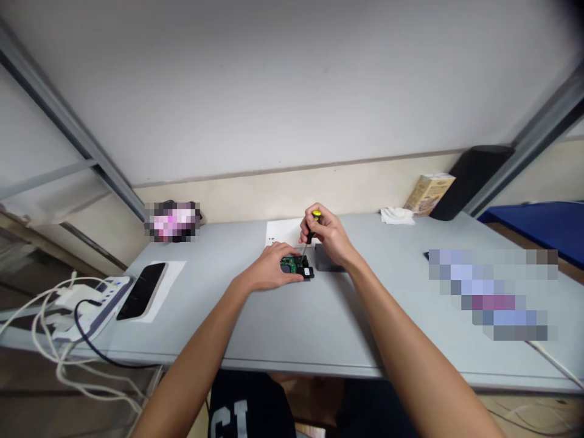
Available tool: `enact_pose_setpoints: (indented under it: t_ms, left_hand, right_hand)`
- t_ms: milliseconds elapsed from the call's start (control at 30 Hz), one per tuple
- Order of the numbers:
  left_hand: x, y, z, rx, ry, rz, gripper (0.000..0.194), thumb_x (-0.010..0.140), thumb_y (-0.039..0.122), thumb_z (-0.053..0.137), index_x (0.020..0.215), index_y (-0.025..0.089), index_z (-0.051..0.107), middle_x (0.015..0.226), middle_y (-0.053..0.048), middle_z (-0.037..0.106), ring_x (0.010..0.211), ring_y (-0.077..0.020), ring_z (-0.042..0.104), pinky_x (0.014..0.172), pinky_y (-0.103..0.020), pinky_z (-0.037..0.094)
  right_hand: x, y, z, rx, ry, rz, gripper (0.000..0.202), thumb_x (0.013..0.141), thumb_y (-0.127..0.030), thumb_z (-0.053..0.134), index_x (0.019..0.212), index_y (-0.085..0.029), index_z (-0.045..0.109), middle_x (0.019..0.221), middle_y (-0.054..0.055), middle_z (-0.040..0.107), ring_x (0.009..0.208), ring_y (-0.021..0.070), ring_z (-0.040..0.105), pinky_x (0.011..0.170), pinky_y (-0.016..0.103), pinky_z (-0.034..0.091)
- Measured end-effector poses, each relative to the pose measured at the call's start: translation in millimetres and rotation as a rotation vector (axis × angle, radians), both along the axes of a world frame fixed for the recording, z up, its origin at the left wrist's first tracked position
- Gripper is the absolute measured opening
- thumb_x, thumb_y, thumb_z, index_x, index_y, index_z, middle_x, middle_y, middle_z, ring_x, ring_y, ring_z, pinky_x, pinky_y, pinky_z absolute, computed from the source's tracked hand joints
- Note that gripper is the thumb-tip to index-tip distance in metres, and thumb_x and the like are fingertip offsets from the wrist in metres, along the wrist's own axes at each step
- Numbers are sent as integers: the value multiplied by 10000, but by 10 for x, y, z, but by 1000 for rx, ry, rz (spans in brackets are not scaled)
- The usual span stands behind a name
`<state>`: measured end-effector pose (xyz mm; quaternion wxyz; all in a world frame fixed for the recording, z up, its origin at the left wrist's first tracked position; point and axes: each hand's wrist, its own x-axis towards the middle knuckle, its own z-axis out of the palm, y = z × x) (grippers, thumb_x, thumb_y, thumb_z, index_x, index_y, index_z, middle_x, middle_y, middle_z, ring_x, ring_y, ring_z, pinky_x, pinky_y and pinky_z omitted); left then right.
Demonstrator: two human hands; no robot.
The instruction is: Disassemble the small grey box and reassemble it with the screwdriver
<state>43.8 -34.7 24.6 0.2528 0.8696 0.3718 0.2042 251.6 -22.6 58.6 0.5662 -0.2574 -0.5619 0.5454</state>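
Note:
A small black device with a green circuit board lies open on the grey table, near its middle. My left hand rests on its left side and holds it down. My right hand grips a screwdriver with a yellow and black handle, held upright with its tip down on the board. A dark flat cover piece lies just right of the device, partly hidden by my right hand. A white sheet of paper lies behind the device.
A black phone lies on a white sheet at the left, beside a white power strip with cables. At the back right sit a crumpled white cloth, a tan carton and a black cylinder.

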Motion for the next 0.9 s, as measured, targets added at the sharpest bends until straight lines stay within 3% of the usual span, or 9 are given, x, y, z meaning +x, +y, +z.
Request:
enact_pose_setpoints:
  t_ms: [233,400,500,600,667,800,900]
  left_hand:
    - [-11,8,-22,-3,-4,-9,506,813,464,852,1255,282,685,1267,-80,671,1246,-307,569,1129,-489,422]
    - [-10,1,-26,-27,-15,-19,505,817,444,848,1266,281,685,1278,-83,670,1238,-301,582,1117,-478,445]
    - [0,-4,-26,-36,-22,-19,501,817,430,841,1269,280,684,1270,-86,668,1216,-304,596,1092,-481,471]
    - [6,-5,-36,-35,-19,-15,503,811,423,842,1265,280,679,1270,-89,661,1212,-308,599,1081,-492,483]
    - [6,-5,-44,-33,-13,-1,511,800,422,849,1259,280,675,1267,-91,656,1206,-312,604,1075,-499,489]
    - [8,-8,-47,-30,-19,17,501,792,436,848,1226,259,671,1257,-89,655,1180,-309,617,1056,-488,499]
    - [17,-7,-36,-14,-32,-5,408,791,420,846,1118,242,680,1190,-79,673,1129,-293,626,1028,-466,506]
  right_hand:
    - [-5,-10,18,6,-2,5,377,877,-536,769,881,-249,524,693,-62,569,592,131,582,671,321,509]
    - [9,-15,-8,35,8,0,393,858,-505,807,841,-236,522,774,-26,630,703,146,627,738,328,512]
    - [-14,-32,-27,35,17,24,397,859,-494,814,845,-247,504,726,-51,561,621,117,524,664,296,458]
    - [-67,-71,-10,3,70,26,370,925,-610,688,921,-261,565,698,-51,474,591,124,428,614,290,415]
    - [-92,-107,21,-50,116,63,411,945,-669,607,966,-259,615,741,-22,498,638,144,469,645,307,443]
    - [-90,-161,52,-90,166,69,431,785,-567,843,843,-247,560,910,8,602,779,155,588,748,310,491]
    - [-87,-148,20,-111,192,69,538,735,-556,896,820,-253,459,791,-41,558,622,109,497,644,273,437]
